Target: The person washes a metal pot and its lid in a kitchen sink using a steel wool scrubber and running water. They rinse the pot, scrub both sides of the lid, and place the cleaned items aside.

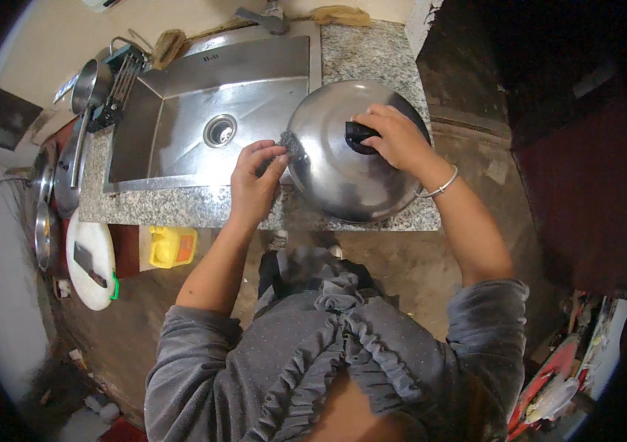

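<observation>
A large domed metal lid (327,182) rests on the granite countertop (368,52), right of the sink, its left edge reaching over the sink's rim. My right hand (396,135) grips the black knob (356,138) on top of the lid. Between the fingertips of my left hand (258,177) is a steel wool scourer (291,145), held against the lid's left edge. Whatever lies beneath the lid is hidden.
The stainless steel sink (181,127) has a round drain (219,131) and a faucet (272,22) behind it. A metal ladle (91,88) leans at its left. Below are a white cutting board (84,232) with a cleaver (86,258) and a yellow jug (172,247).
</observation>
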Action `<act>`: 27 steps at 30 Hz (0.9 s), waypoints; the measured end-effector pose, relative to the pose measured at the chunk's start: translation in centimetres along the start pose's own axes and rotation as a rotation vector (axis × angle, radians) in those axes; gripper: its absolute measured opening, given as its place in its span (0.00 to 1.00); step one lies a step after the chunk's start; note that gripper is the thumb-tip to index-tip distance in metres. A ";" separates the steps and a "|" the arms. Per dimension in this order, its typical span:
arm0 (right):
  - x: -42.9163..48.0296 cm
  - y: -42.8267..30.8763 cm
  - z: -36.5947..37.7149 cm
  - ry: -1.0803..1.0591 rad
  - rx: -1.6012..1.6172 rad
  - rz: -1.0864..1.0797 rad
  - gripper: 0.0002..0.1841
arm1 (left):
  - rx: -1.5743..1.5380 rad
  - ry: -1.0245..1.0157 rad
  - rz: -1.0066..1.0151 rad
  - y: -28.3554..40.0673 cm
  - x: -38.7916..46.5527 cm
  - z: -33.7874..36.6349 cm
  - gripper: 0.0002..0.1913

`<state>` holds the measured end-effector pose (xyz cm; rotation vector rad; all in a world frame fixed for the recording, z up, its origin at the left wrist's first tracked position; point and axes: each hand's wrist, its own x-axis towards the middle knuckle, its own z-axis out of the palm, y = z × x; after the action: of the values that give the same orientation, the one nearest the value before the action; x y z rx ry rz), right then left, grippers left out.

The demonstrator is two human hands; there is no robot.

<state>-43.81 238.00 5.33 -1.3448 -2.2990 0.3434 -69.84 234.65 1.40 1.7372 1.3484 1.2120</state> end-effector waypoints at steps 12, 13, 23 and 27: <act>0.3 -2.9 1.5 -0.058 0.056 0.499 0.20 | 0.351 -0.136 0.326 1.4 3.2 3.5 0.16; 0.0 -2.5 1.6 0.027 0.030 0.400 0.21 | 0.379 -0.154 0.342 1.3 3.8 3.9 0.17; -2.9 0.2 3.4 0.099 -0.062 0.135 0.35 | 0.517 -0.420 0.317 3.9 2.8 4.8 0.15; -3.1 -0.1 3.7 0.119 -0.057 0.161 0.35 | 0.528 -0.337 0.338 4.1 3.8 5.4 0.12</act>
<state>-44.44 235.29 1.38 -1.5410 -2.1234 0.2435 -63.07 237.47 3.99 2.4907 1.2709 0.7015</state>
